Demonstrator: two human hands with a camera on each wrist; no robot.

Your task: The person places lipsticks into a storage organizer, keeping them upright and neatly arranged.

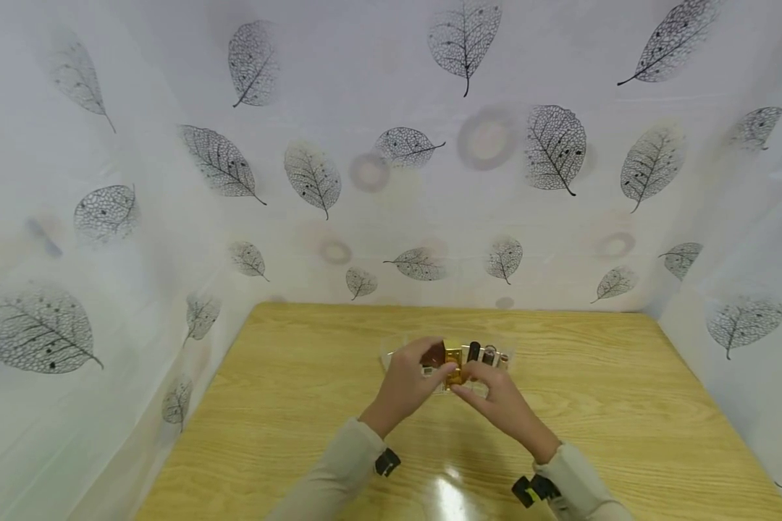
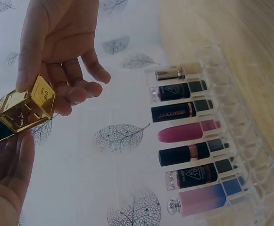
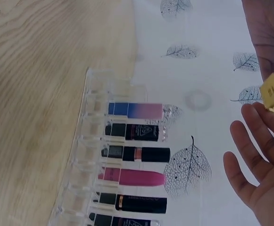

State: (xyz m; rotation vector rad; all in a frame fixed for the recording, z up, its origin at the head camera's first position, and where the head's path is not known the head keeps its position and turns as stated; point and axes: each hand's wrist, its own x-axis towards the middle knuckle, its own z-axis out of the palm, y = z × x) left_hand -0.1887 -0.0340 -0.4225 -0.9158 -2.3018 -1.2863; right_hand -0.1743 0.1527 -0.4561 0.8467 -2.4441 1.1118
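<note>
A gold, square-sided lipstick tube (image 2: 26, 109) with a dark end is held up between both hands, in front of the clear lipstick holder (image 2: 257, 155). My left hand (image 1: 404, 376) grips the dark end between thumb and fingers. With its thumb and index finger, my right hand (image 1: 503, 396) pinches the gold end; its other fingers spread loosely in the right wrist view. Small lettering marks the gold end face. Several lipsticks stand in a row in the holder, among them a pink one (image 3: 139, 177) and a blue-to-pink one (image 3: 144, 110).
The holder stands on a wooden table (image 1: 313, 405), towards its back edge. White sheeting (image 1: 365, 210) printed with dark leaves hangs behind the table and along both sides. Black wrist cameras (image 1: 387, 462) are strapped at both sleeves.
</note>
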